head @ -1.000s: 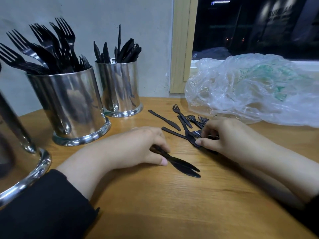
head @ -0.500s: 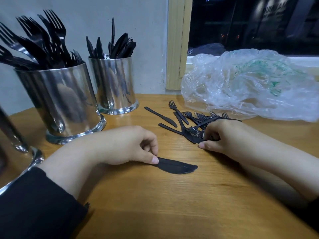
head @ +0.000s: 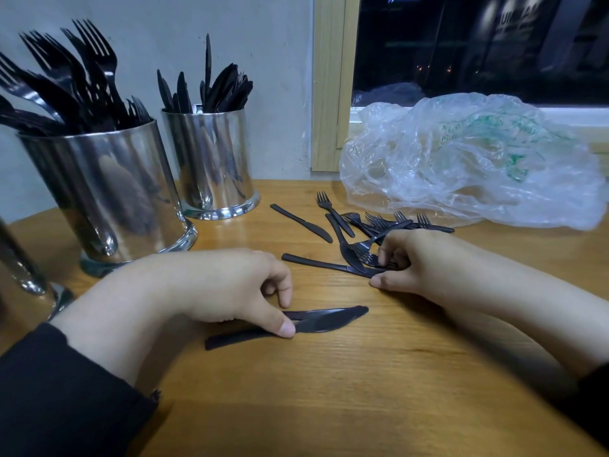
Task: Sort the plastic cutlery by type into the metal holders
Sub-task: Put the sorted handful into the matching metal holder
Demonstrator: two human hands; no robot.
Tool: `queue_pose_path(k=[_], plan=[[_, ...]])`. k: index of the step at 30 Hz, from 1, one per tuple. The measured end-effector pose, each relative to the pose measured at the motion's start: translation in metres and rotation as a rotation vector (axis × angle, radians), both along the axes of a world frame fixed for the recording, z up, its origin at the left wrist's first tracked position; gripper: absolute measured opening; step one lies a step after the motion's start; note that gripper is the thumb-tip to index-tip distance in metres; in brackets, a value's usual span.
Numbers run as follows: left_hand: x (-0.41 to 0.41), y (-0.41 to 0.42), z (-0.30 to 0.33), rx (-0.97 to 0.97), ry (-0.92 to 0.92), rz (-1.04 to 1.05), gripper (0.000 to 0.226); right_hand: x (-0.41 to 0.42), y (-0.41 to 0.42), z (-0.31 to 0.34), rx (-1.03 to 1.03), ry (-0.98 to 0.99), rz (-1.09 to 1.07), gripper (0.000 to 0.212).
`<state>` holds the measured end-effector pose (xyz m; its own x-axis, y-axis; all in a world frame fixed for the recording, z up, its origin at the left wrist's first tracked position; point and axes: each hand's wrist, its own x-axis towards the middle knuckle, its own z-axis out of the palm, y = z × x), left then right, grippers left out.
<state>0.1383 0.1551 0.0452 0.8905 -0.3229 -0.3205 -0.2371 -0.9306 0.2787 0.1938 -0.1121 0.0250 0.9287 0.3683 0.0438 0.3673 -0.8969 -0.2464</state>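
Knives (head: pixel 316 321) lower centre, left hand (head: pixel 230 288) pinching them flat on table (head: pixel 362 390), likely stacking by type. Right hand (head: pixel 415 262) grips forks (head: pixel 365 255) from loose pile. Holders (head: pixel 108 192) upper left, sorted.

Two black plastic knives (head: pixel 316 321) are lying stacked flat on the wood, blades pointing right. A loose heap of black forks and knives (head: pixel 359 235) is sprawling farther back. Two shiny metal holders are standing upright, the fork holder (head: pixel 105 192) bristling with tines, the knife holder (head: pixel 214 163) behind it
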Motion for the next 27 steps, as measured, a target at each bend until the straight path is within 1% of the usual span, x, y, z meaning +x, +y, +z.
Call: queue_pose_path(k=[3, 8, 11, 15, 18, 21, 25, 27], plan=[[0.0, -0.003, -0.001, 0.027, -0.011, -0.015, 0.028, -0.001, 0.0, 0.002, -0.018, 0.018, 0.007, 0.025], [-0.004, -0.006, 0.0, 0.047, 0.008, -0.027, 0.025, -0.003, -0.001, 0.008, -0.052, 0.083, 0.027, 0.023], [-0.006, -0.01, 0.003, 0.068, 0.021, -0.039, 0.023, -0.005, -0.001, 0.01, -0.013, 0.113, 0.03, 0.024], [-0.008, -0.013, 0.005, 0.066, 0.018, -0.052, 0.02, -0.005, -0.001, 0.009, 0.065, 0.103, 0.05, 0.024], [-0.008, -0.017, 0.006, 0.038, 0.018, -0.07, 0.02, -0.008, 0.0, 0.009, 0.163, 0.098, 0.094, 0.023], [-0.008, -0.021, 0.005, -0.003, -0.001, -0.078, 0.019, -0.01, 0.0, 0.01, 0.276, 0.083, 0.162, 0.015], [-0.006, -0.02, 0.005, -0.118, -0.044, -0.083, 0.021, -0.006, 0.0, 0.007, 0.515, 0.055, 0.241, 0.011], [-0.007, -0.02, 0.006, -0.165, -0.03, -0.087, 0.019, -0.006, 0.0, 0.008, 0.586, 0.048, 0.245, 0.009]])
